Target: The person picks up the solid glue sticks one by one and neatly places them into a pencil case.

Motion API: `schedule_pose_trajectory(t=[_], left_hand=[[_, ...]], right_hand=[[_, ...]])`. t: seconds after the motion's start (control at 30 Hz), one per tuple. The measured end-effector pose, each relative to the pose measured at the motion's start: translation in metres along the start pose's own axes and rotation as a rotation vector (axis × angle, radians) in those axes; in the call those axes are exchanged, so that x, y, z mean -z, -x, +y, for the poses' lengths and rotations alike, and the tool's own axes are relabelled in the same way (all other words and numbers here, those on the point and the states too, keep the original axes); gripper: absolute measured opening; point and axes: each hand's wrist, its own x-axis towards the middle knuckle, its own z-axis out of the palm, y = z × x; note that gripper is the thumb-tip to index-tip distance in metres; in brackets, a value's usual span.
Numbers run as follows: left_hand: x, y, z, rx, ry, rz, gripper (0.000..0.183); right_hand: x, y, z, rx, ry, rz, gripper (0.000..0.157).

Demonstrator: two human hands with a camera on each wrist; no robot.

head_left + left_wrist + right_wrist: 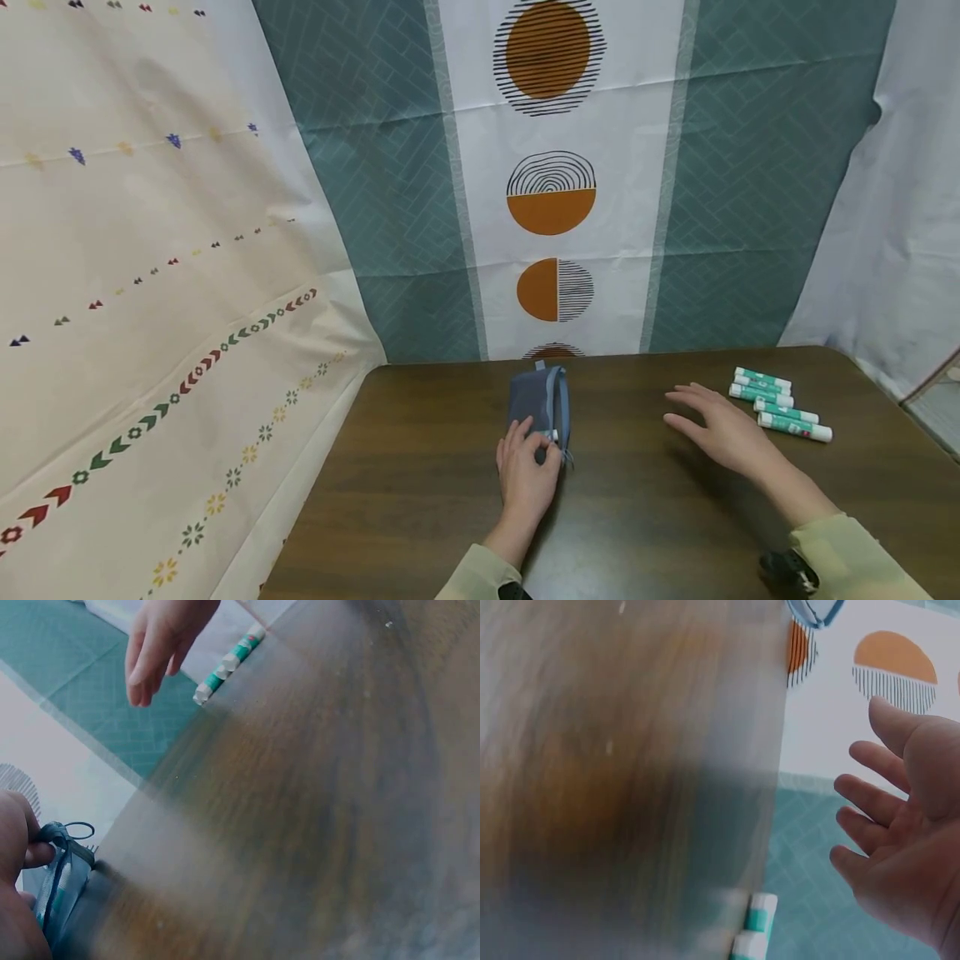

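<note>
Pinching left hand (527,471), unburdened right hand (723,429)

Left thumb and fingers grasp the near end of a blue-grey zip pouch (528,396), which I see lying on the brown table (637,533), its opening facing right. Right fingers, apart and holding nothing, hover above the tabletop, just left of several green-and-white tubes (797,427) lying side by side.

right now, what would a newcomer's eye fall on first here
Probably the bold orange circles on the teal-and-white hanging cloth behind the table. Next, the blue-grey zip pouch toward the table's far side, held by the left hand. At right, green-and-white glue sticks lie beside the raised, empty right hand.
</note>
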Motion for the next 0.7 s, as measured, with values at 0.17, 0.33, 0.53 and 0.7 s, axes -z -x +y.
schedule_pose_trajectory(t=[0.17,0.33,0.53,0.7], left_hand=[[0.0,-0.001,0.001,-0.007,-0.005,-0.002,0.019],[0.0,0.0,0.0,-0.023,-0.011,0.013,0.019],[-0.001,0.0,-0.001,-0.029,-0.015,0.017,0.02],[-0.001,0.0,-0.001,-0.029,-0.015,0.017,0.02]], right_hand=[[0.01,0.007,0.012,-0.023,-0.006,0.012,0.064],[0.018,0.011,0.025,-0.036,-0.007,0.021,0.067],[0.025,0.019,0.042,-0.046,-0.015,0.022,0.068],[0.03,0.024,0.053,-0.064,-0.008,0.037,0.071]])
